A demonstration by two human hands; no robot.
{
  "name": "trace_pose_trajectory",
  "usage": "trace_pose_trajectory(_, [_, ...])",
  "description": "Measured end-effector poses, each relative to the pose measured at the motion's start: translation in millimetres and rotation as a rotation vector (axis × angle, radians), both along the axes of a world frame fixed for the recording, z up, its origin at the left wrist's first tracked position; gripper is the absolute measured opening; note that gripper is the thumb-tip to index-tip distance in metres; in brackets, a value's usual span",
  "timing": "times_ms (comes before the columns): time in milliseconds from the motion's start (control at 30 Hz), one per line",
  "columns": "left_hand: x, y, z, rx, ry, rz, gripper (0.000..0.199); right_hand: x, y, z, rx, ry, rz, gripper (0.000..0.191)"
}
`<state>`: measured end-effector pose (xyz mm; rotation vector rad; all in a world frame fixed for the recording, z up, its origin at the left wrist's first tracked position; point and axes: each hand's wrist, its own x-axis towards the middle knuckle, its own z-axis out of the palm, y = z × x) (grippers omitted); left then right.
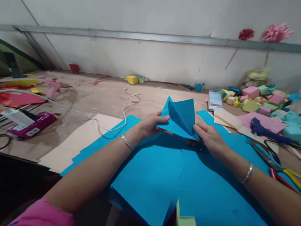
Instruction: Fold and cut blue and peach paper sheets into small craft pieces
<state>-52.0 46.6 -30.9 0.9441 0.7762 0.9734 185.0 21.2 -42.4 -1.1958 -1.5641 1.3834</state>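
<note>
A folded piece of blue paper [183,112] is held up between my hands, with creases and a raised flap standing from it. My left hand [152,124] pinches its left edge, thumb on top. On the other side, my right hand [209,137] grips the lower right corner between thumb and fingers; some of those fingertips are hidden beneath. Under both hands lie large blue sheets [151,169], one hanging over the table's front edge. Pale green paper [187,223] pokes out between the blue sheets near the front.
At right lie scissors [270,160], a dark blue tool [268,132] and a pile of coloured paper shapes [259,98]. A purple power strip [34,127] with a white cable, a pink glue gun [54,87] and beige sheets [77,138] are at left. A wall closes the back.
</note>
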Motion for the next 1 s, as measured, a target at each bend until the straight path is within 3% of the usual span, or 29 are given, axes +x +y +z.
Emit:
trace_pose_trajectory(100, [-1.4, 1.5, -1.2, -0.024, 0.055, 0.007, 0.032, 1.1, 3.6, -5.7, 0.002, 0.037, -0.097, 0.030])
trace_pose_trajectory(300, [3.1, 1.5, -5.6, -0.009, 0.121, 0.047, 0.028, 3.0, 10.4, -17.9, 0.172, -0.020, -0.334, 0.020])
trace_pose_trajectory(400, [8.0, -1.6, -5.5, 0.006, 0.132, 0.035, 0.034, 4.0, 8.4, -16.2, 0.390, -0.107, -0.438, 0.024])
trace_pose_trajectory(533, [12.4, -5.0, -4.9, 0.065, 0.144, 0.113, 0.064, 5.2, 3.3, -11.5, 0.670, -0.244, -0.414, 0.006])
trace_pose_trajectory(633, [11.7, -5.7, -4.2, 0.197, 0.232, 0.287, 0.099, 4.3, 1.4, -9.7, 0.670, -0.251, -0.370, 0.020])
trace_pose_trajectory(700, [10.2, -5.4, -3.4, 0.294, 0.276, 0.290, 0.105, 3.4, 1.6, -8.6, 0.616, -0.245, -0.360, 0.026])
trace_pose_trajectory(800, [9.4, -4.1, -3.4, 0.379, 0.301, 0.223, 0.085, 2.9, 3.8, -7.2, 0.529, -0.222, -0.356, 0.034])
trace_pose_trajectory(900, [10.4, -3.2, -4.8, 0.406, 0.362, 0.269, 0.060, 3.2, 7.0, -7.5, 0.490, -0.201, -0.362, 0.036])
trace_pose_trajectory(1000, [11.2, -3.8, -5.1, 0.411, 0.394, 0.303, 0.055, 3.5, 9.0, -8.8, 0.475, -0.170, -0.378, 0.035])
